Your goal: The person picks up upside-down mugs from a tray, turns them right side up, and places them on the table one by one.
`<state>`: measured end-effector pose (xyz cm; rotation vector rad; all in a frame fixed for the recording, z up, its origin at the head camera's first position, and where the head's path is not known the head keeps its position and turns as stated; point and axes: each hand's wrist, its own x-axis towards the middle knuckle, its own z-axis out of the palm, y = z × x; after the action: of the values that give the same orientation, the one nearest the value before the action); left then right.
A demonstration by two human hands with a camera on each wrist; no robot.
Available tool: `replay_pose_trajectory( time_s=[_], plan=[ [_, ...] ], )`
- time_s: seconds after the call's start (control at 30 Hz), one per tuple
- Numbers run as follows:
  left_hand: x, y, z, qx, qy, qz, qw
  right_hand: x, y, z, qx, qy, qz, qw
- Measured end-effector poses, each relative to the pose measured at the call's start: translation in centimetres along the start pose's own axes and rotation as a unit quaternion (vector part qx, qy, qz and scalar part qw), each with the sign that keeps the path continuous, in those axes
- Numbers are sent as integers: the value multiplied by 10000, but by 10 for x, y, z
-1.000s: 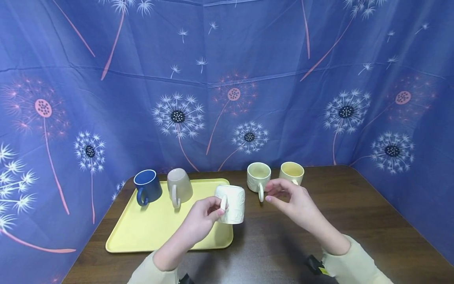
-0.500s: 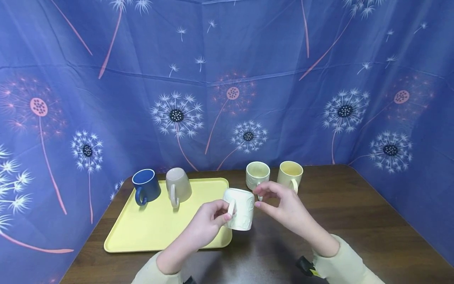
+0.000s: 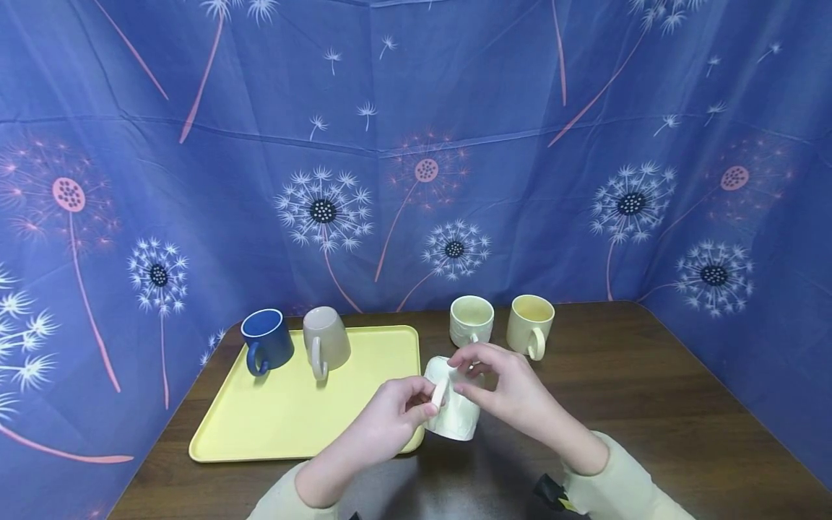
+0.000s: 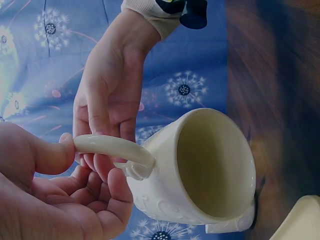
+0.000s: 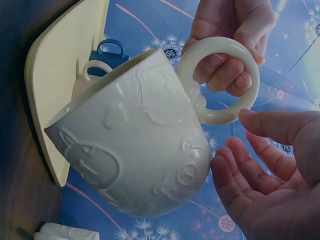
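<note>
My left hand (image 3: 386, 415) pinches the ring handle of a white mug (image 3: 456, 419) between thumb and fingers. The mug is held tilted, its mouth turned down toward the table, and raised animal shapes show on its side in the right wrist view. Beside its base end is my right hand (image 3: 510, 386), fingers bent loosely with a gap between thumb and forefinger. In the right wrist view the right thumb tip (image 5: 247, 117) lies right at the handle (image 5: 225, 47), and the fingertips are right at the base.
A yellow tray (image 3: 260, 426) at the left bears a blue mug (image 3: 271, 343) and a taupe mug (image 3: 331, 343). Behind my right hand, a pale green mug (image 3: 461, 332) and a pale yellow mug (image 3: 525, 336) stand on the brown table (image 3: 650, 404). A dandelion-print cloth (image 3: 520, 180) hangs behind.
The left hand has carried the white mug right and toward the body, tipping its base upward. The right hand has come left from near the pale green mug's handle to the white mug.
</note>
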<state>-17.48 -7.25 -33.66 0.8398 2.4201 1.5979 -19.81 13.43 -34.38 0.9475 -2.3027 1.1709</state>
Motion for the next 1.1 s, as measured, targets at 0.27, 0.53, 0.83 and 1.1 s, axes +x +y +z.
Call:
replay_pose_trajectory(
  time_s=[0.27, 0.53, 0.83, 1.1],
  plan=[
    [0, 2, 5, 2, -165, 5, 9999, -2, 0, 4, -142, -116, -322, 9993],
    [-2, 2, 7, 17, -230, -6, 9997, -2, -2, 5, -332, -138, -779, 9963],
    [-2, 5, 6, 231, -331, -29, 9992, -2, -3, 5, -206, -371, -998, 9941],
    [-1, 5, 6, 320, -413, -75, 9986, -6, 2, 2, -100, -433, -1126, 9927]
  ],
)
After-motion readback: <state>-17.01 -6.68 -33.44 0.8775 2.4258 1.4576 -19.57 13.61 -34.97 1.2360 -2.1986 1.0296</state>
